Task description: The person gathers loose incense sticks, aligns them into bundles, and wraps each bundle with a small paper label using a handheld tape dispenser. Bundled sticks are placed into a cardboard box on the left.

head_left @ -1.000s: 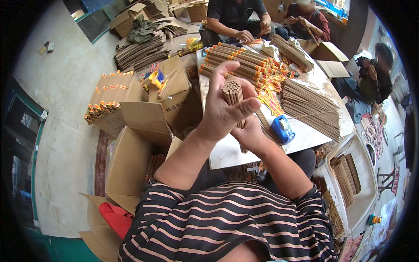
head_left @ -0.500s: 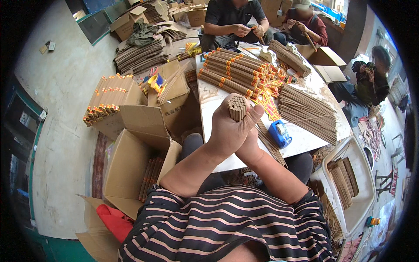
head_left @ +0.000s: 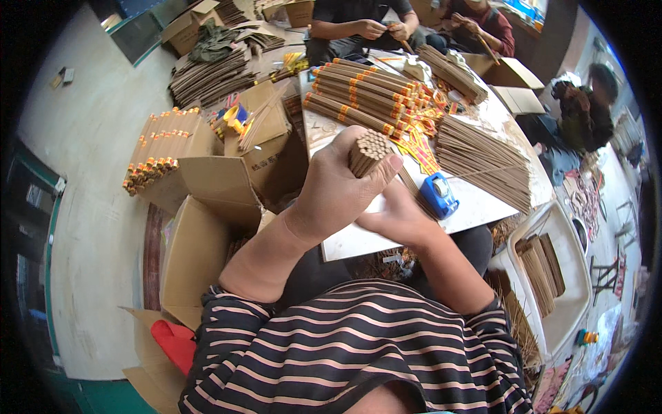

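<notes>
My left hand [head_left: 331, 190] is wrapped round a bundle of brown incense sticks [head_left: 370, 150], whose even round ends face up toward me. Just below and to its right is my right hand [head_left: 400, 215], its thumb side stretched out flat beneath the bundle; the left hand hides most of its fingers. On the white table [head_left: 345, 241], a blue tape dispenser [head_left: 439, 196] stands close to my right hand. Beyond my hands lie stacked incense bundles [head_left: 358, 96] with red and yellow bands. Loose incense sticks [head_left: 483, 162] spread to the right, beside red and yellow paper strips [head_left: 418, 148].
At my left stand an open cardboard box [head_left: 200, 241] and a pile of banded bundles [head_left: 162, 145]. A white plastic tub [head_left: 583, 290] holding brown sticks is at my right. Across the table, two people [head_left: 365, 31] [head_left: 476, 27] handle sticks; another person [head_left: 586, 110] sits at the right.
My hands have come apart somewhat: the right has dropped lower beneath the bundle. The left has shifted left and tilted the bundle, showing more stick ends. The whole view has shifted slightly.
</notes>
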Demonstrator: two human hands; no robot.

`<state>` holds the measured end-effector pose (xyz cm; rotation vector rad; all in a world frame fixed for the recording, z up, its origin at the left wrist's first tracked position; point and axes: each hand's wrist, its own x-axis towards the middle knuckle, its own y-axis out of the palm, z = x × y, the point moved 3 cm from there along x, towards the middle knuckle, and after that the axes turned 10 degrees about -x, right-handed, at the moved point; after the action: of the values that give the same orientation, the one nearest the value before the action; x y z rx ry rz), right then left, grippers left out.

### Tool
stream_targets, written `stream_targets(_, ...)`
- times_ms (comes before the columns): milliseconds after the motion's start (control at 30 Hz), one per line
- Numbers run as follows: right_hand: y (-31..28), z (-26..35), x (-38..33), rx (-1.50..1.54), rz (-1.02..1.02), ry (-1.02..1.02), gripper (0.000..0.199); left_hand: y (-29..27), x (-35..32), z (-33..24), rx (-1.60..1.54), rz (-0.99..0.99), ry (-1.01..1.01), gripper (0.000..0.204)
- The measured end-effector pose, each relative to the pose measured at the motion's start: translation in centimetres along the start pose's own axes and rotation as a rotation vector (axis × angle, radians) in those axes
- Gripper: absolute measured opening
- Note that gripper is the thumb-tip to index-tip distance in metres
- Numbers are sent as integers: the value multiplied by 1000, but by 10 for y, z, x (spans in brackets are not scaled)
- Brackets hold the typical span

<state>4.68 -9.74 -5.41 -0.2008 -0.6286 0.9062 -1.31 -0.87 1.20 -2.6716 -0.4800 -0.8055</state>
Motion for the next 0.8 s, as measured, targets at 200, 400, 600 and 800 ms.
stream_targets(200,-42,7,-17,-84,-284,-48,50,6,-23,42,-101,292,-442,36)
stream_targets(400,-20,-4,-28,-298,-229,-125,21,29,-50,57,-145,476,-399,30)
stream_targets(600,-15,-16,-48,-208,-244,105,18,24,-68,55,-517,557,-974,34)
stream_targets(800,-4,-24,-52,-118,-200,172,19,23,-91,68,-626,521,-928,41)
